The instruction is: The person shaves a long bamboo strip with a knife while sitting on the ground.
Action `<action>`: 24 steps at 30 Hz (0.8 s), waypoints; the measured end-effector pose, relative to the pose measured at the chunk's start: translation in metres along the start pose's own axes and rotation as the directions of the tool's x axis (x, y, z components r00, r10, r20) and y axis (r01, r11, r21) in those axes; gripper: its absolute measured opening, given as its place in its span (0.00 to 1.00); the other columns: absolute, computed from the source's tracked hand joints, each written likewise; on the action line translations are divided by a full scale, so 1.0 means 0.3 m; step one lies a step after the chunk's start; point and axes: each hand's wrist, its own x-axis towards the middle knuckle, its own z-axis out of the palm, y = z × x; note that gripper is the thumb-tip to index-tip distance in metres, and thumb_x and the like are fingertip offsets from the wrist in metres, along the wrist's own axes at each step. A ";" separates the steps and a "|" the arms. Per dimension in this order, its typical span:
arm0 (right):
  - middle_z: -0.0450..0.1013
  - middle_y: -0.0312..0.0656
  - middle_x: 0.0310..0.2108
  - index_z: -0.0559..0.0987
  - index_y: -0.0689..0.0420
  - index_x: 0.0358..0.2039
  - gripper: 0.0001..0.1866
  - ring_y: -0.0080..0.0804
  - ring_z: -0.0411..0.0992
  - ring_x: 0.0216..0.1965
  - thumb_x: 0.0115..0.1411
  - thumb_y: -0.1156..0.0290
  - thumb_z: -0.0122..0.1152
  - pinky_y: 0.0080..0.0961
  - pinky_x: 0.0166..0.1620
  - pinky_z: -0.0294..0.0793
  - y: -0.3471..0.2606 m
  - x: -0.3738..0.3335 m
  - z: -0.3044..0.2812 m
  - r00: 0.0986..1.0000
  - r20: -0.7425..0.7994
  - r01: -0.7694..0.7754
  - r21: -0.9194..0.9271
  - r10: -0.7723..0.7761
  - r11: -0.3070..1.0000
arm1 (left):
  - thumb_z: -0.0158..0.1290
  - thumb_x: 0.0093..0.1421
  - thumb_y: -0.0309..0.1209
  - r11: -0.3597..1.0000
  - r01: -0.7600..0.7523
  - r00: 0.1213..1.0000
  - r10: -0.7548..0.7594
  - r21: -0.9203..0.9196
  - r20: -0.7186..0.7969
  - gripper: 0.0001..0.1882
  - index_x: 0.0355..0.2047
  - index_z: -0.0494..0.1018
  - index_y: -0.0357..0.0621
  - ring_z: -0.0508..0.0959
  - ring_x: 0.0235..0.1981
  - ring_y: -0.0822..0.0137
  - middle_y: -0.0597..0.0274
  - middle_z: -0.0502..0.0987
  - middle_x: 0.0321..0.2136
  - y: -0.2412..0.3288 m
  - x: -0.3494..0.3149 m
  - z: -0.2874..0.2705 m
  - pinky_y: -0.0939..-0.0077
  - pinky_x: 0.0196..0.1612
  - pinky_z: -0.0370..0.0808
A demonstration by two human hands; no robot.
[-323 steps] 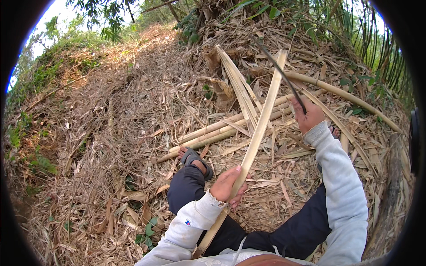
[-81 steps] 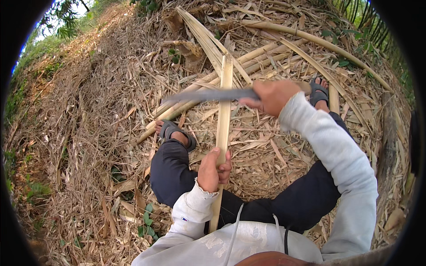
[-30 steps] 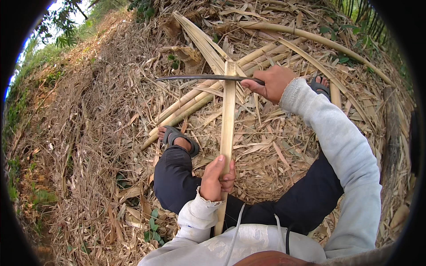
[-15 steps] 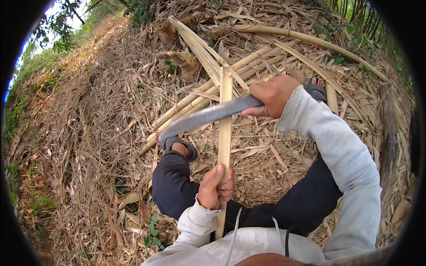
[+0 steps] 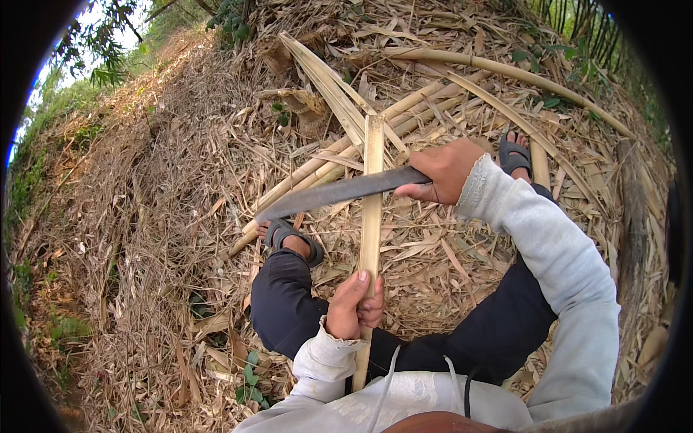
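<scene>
The ground (image 5: 144, 238) is a slope thickly littered with dry straw-coloured bamboo leaves, husks and splinters, rising toward the top of the view; there is no floor or worktop, only this outdoor bank. The person sits on it with legs in dark trousers spread apart, a sandalled foot (image 5: 289, 242) to the left of the upright bamboo strip (image 5: 372, 209) and another sandalled foot (image 5: 515, 155) to its upper right. The left hand (image 5: 354, 307) is clamped around the lower part of the strip, fingers wrapped tight, holding it standing between the knees. The right hand (image 5: 446, 172) is closed on the handle of a long dark blade (image 5: 339, 193), which lies crosswise against the strip about midway up and reaches out to its left, over the litter. Behind the strip, a heap of split bamboo poles (image 5: 339, 101) and long culms (image 5: 505, 72) lies slanting across the bank. Green bamboo stems (image 5: 577, 29) stand at the upper right beyond the heap, and to the far upper left of the strip are leafy branches (image 5: 101, 43) and a patch of bright sky.
</scene>
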 end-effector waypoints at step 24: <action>0.75 0.47 0.19 0.77 0.55 0.28 0.33 0.47 0.76 0.22 0.61 0.34 0.44 0.41 0.29 0.76 0.140 -0.043 0.041 0.932 0.146 -0.333 -0.009 0.331 0.943 | 0.35 0.71 0.50 0.976 0.062 0.992 -0.038 0.208 -0.121 0.22 0.34 0.66 0.45 0.52 0.12 0.81 0.73 0.55 0.16 -0.021 0.017 0.049 0.84 0.15 0.48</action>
